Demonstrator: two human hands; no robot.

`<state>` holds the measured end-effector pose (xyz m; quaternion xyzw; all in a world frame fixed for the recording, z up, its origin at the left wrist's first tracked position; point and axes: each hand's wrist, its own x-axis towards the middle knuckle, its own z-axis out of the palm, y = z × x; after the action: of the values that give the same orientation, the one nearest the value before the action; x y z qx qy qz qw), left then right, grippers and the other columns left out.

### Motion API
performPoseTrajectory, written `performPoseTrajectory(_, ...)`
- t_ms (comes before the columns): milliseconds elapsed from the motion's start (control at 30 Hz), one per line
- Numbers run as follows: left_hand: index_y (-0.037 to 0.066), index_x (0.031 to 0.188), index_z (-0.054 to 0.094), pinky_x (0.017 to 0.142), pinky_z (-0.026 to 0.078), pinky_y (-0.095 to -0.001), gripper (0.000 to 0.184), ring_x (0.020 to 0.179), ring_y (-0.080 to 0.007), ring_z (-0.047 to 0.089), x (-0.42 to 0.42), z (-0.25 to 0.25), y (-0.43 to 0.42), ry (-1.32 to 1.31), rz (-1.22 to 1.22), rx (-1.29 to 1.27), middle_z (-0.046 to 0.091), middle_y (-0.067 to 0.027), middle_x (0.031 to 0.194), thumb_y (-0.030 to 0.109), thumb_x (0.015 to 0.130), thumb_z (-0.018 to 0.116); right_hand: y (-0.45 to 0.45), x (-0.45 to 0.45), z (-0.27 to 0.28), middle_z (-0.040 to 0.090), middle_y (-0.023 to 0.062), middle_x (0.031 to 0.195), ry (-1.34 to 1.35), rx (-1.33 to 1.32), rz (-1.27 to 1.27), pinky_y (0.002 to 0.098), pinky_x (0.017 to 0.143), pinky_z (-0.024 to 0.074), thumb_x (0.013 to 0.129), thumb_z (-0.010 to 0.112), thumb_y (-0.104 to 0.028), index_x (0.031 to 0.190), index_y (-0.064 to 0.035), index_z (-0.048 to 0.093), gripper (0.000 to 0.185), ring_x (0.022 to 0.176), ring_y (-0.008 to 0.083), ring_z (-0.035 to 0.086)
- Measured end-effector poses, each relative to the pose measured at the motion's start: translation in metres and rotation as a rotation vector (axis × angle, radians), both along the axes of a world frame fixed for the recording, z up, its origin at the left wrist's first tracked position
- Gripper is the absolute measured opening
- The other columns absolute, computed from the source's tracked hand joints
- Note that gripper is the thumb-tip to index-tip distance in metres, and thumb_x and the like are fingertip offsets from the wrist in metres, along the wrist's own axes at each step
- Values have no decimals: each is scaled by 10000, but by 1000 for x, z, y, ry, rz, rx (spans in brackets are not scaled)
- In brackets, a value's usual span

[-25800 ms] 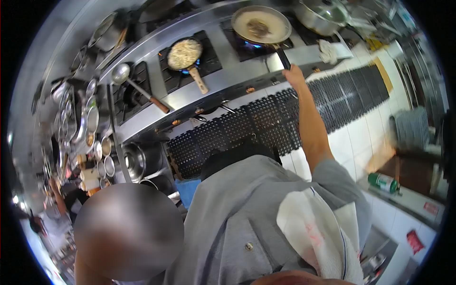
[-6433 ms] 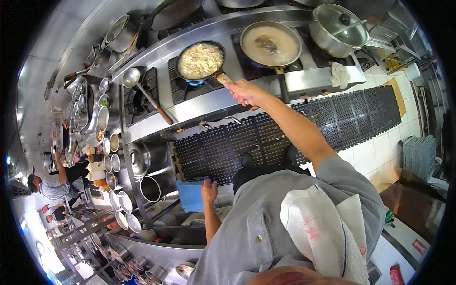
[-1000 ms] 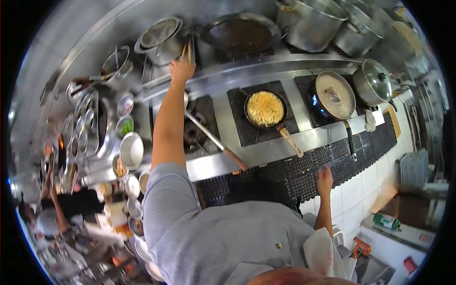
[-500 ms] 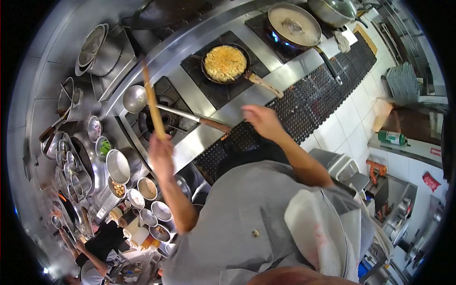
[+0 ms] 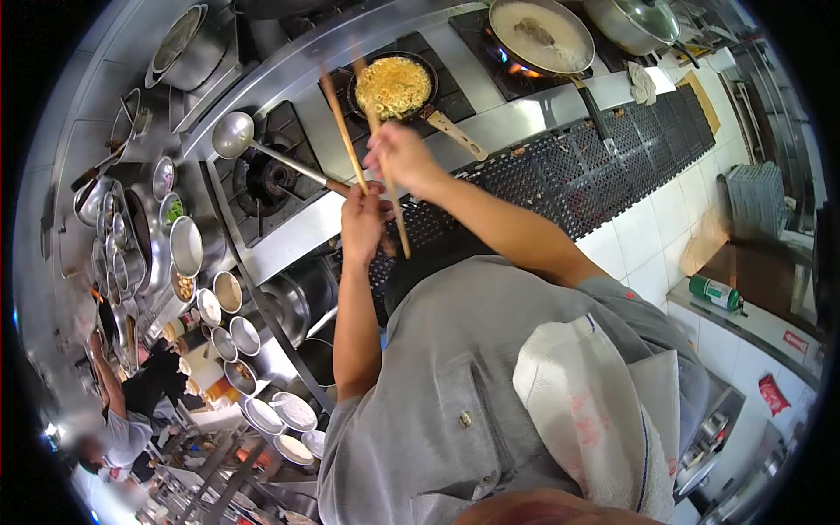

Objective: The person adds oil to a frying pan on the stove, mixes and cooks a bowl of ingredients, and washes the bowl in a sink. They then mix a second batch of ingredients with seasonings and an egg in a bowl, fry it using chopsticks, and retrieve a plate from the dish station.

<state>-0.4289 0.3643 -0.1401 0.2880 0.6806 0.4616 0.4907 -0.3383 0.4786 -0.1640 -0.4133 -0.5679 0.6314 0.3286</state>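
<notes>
My left hand is closed around the lower part of a long wooden chopstick, its tip pointing at the stove. My right hand grips a second long chopstick partway along, blurred by motion. Both sticks slant toward a small frying pan of yellow-orange food, which looks like an omelette; the wooden pan handle points toward me. A ladle lies across the left burner, its handle end passing near my left hand; whether they touch I cannot tell.
A large pan of pale liquid sits over a flame at right, beside a lidded pot. Black perforated matting lines the stove's front. Metal bowls of ingredients stand at left. Another person's arm shows lower left.
My right hand, empty before, has moved left and now holds a chopstick. The sticks, together in my left hand earlier, are now apart. The view has shifted, with the stove slightly higher.
</notes>
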Motion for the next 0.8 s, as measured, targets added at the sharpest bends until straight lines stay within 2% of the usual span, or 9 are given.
performPoseTrajectory(33, -1, 1065, 554, 559, 478, -281, 207, 631, -155, 595, -9, -10, 2, 53, 27, -5, 612, -69, 790, 161, 990, 448, 21, 17, 2, 613, 108, 741, 96, -194, -51, 358, 599, 471, 903, 480, -120, 917, -39, 570, 122, 643, 206, 589)
performPoseTrajectory(67, -4, 1068, 551, 570, 481, -300, 215, 636, -180, 610, -18, -11, 2, 344, -32, 78, 617, -101, 755, 169, 988, 452, 46, 35, 5, 641, 153, 793, -120, -80, -214, 420, 647, 500, 865, 494, -104, 928, -46, 610, 144, 699, 281, 632)
performPoseTrajectory(100, -7, 1071, 548, 580, 484, -319, 224, 641, -204, 625, -27, -11, 4, 634, -93, 162, 622, -133, 720, 178, 986, 455, 78, 60, -11, 662, 190, 878, -488, 413, -234, 455, 710, 517, 840, 498, -99, 941, -56, 658, 193, 796, 337, 654)
performPoseTrajectory(167, 0, 1073, 554, 628, 496, -402, 228, 712, -320, 657, -51, -19, 14, 747, -98, 91, 632, -215, 721, 182, 969, 465, 96, 103, 45, 674, 196, 935, -913, 451, -116, 469, 750, 522, 834, 511, -113, 945, -67, 689, 215, 885, 351, 659)
performPoseTrajectory(233, 28, 1072, 581, 672, 491, -464, 227, 805, -412, 637, -70, -26, 33, 1043, -177, 64, 641, -252, 824, 188, 948, 480, 122, 115, 44, 682, 179, 936, -1175, 602, 33, 457, 758, 528, 835, 516, -117, 959, -55, 687, 220, 902, 344, 665)
performPoseTrajectory(267, 68, 1078, 609, 733, 481, -504, 236, 866, -444, 606, -79, -29, 43, 1015, -177, 15, 637, -258, 894, 208, 930, 489, 127, 110, 52, 686, 167, 941, -1192, 649, 74, 454, 750, 532, 836, 521, -120, 940, -42, 693, 216, 904, 342, 669)
performPoseTrajectory(400, 137, 1067, 655, 800, 493, -491, 251, 935, -422, 614, -80, -16, 78, 1052, -262, -141, 643, -252, 953, 225, 909, 482, 145, 70, 49, 695, 138, 958, -1277, 823, 242, 422, 733, 541, 842, 521, -121, 933, -43, 713, 226, 900, 318, 679)
performPoseTrajectory(600, 140, 1040, 665, 850, 496, -487, 286, 998, -413, 616, -67, 24, 91, 1193, -216, -482, 642, -219, 1064, 184, 886, 428, 159, 61, 41, 701, 118, 963, -1345, 828, 186, 402, 716, 552, 843, 544, -125, 954, -52, 717, 218, 890, 297, 687)
performPoseTrajectory(800, 109, 1013, 656, 836, 500, -493, 261, 987, -420, 618, -68, 35, 74, 1169, -375, -391, 647, -228, 1028, 167, 879, 440, 121, 66, 76, 703, 116, 943, -1363, 848, 278, 400, 685, 556, 836, 543, -120, 925, -48, 720, 211, 870, 294, 690)
